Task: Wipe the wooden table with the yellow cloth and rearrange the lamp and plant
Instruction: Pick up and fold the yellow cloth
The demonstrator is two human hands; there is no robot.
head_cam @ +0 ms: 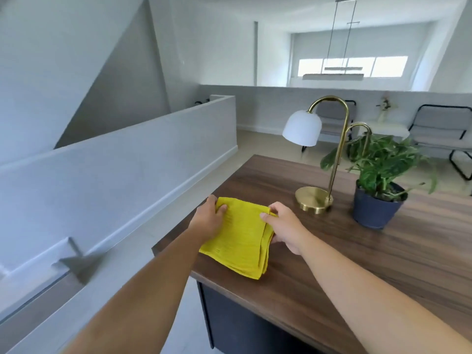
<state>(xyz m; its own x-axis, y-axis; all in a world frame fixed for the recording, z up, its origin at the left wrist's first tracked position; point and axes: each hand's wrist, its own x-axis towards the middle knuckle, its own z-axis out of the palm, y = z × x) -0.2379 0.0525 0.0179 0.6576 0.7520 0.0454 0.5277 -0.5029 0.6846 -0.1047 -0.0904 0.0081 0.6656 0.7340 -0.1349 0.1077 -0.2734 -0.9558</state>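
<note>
A folded yellow cloth (pixel 240 238) lies near the left edge of the dark wooden table (pixel 357 251). My left hand (pixel 209 219) grips the cloth's far left corner. My right hand (pixel 283 226) pinches its far right corner and right side. Behind the cloth stands a brass lamp (pixel 315 199) with a curved neck and a white dome shade (pixel 302 127). To the lamp's right a green leafy plant (pixel 383 162) grows in a dark blue pot (pixel 375 208), close beside the lamp's base.
A low grey wall (pixel 127 154) runs along the left of the table, with a drop beside it. Metal-framed chairs (pixel 444 129) stand at the back right. A pendant light (pixel 334 75) hangs in the distance.
</note>
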